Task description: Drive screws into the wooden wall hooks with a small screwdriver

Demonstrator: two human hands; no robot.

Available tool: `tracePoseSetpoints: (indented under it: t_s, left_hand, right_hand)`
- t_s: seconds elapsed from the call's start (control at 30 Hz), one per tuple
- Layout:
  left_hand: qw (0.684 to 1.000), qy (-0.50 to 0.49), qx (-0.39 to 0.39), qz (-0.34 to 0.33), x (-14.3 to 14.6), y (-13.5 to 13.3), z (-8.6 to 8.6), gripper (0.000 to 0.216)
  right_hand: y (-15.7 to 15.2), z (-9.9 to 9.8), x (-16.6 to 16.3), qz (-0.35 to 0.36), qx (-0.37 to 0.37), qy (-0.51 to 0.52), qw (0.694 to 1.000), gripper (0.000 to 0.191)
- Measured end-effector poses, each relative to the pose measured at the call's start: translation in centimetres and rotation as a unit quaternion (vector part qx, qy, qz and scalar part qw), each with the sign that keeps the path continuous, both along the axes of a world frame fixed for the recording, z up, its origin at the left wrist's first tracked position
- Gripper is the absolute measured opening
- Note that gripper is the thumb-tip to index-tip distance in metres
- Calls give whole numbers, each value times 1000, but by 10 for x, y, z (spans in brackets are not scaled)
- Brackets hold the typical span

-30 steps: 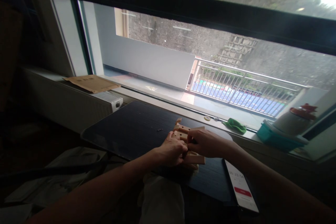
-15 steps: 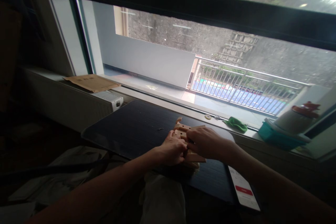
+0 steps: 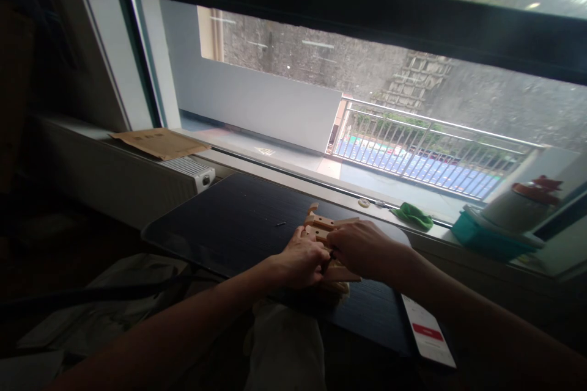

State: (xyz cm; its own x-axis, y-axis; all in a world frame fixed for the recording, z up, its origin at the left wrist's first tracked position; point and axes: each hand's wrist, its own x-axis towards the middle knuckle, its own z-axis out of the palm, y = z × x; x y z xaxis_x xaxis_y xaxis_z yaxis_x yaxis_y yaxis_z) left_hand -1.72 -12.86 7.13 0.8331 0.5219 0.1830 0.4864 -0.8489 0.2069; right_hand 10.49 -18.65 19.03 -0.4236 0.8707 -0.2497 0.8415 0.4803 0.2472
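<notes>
A light wooden assembly (image 3: 320,220) with drilled holes and several flat slats lies on the dark table near its front edge. My left hand (image 3: 302,258) is closed on its left side, fingers curled over the wood. From the right, my right hand (image 3: 360,247) is closed over the middle of the piece, its fingertips close to those of the left. A small dark thing (image 3: 332,255) shows between the fingertips of both hands; its kind cannot be made out. To the left of the wood, a small dark screw (image 3: 280,224) lies loose on the table.
The dark table (image 3: 206,220) stands against the window sill. A phone (image 3: 427,333) lies at its right edge. On the sill are a green cloth (image 3: 413,215) and a teal box (image 3: 488,238) beside a pale pot-like container (image 3: 516,209). A brown envelope (image 3: 160,142) rests at the left.
My right hand has turned and shifted slightly, so the small dark thing between the fingertips now shows. The left hand and the wooden assembly stay nearly in place.
</notes>
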Motion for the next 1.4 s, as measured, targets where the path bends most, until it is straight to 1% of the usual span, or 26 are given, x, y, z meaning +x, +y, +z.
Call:
tracePoseSetpoints:
  t_s: [0.17,0.33,0.43,0.53,0.67,0.73,0.8,0.87,0.93,1.03,1.13,1.23,1.33,1.4]
  left_hand:
    - [1000,7,-1,-5,0,0,2,8]
    - [1000,7,4,3,1,1,1,11]
    - [1000,7,5,9,1,0,1,11]
    - [1000,3,3,6,1,0,1,10]
    - [1000,-3,-4,-4,0,-1,1,9]
    - [1000,-3,-6,-6,0,-1,1,9]
    - [1000,-2,-6,-9,-1,0,1,9]
    - [1000,-2,-6,-11,-1,1,0,10]
    - [1000,-5,-2,-9,0,2,-1,12]
    - [1000,-5,8,0,0,2,-3,13]
    - [1000,-4,10,5,0,1,-3,11]
    - [1000,-10,10,-6,0,1,-3,10]
    - [1000,-8,10,-12,0,1,-2,9]
    - [1000,-4,9,-10,0,1,-1,10]
  right_hand:
    - [2,-2,0,-29,-1,-7,1000,22]
    - [0,6,-3,-28,-20,6,999,12]
    - [-2,8,-4,-17,-33,19,999,10]
    - [-1,3,-1,-3,-44,48,998,11]
    - [6,-10,14,8,-22,97,995,15]
    - [9,-14,20,-6,-10,115,993,16]
    - [9,-13,23,-32,-3,107,994,18]
    - [7,-8,22,-48,2,80,996,17]
    - [4,-2,17,-39,0,64,997,12]
    - [2,2,11,0,-12,69,998,10]
    - [4,-2,8,24,-19,73,997,10]
    - [7,-9,8,29,-11,78,996,13]
    - [9,-13,8,8,10,67,998,19]
    - [8,-12,8,-12,22,52,998,19]
